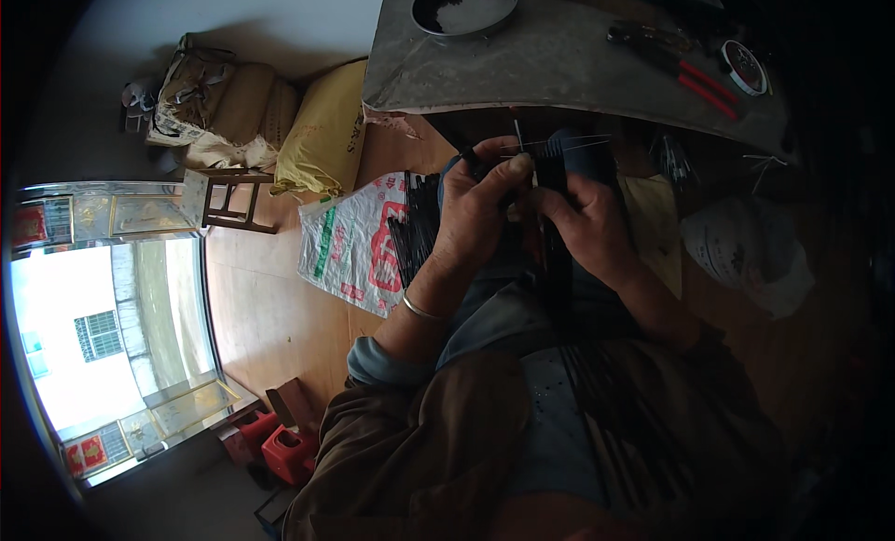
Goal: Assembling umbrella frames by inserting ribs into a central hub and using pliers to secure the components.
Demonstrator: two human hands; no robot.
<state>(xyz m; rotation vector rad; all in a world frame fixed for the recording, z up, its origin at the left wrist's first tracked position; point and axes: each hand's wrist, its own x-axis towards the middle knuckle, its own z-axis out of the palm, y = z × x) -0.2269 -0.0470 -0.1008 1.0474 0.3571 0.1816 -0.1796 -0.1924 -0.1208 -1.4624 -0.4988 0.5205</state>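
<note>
My left hand (474, 205), with a bangle on its wrist, is closed with thumb and fingers pinched on a dark strip piece (552, 173) above my knees. Thin pale wires or needles (585, 142) stick out to the right of it, and a short light rod points up by the left fingertips. My right hand (597, 233) is closed too, its thumb and fingers pressed on the lower part of the dark piece. The exact grip is lost in shadow. Long black strips (620, 415) lie over my lap, and a bundle of black strips (422, 219) rests left of my left forearm.
Ahead is a grey table (550, 75) holding a bowl (413, 21), red-handled pliers (709, 89) and a round tin (744, 68). Left are a printed white sack (350, 247), a yellow sack (322, 131) and a wooden stool (238, 201). A plastic bag (746, 247) lies right.
</note>
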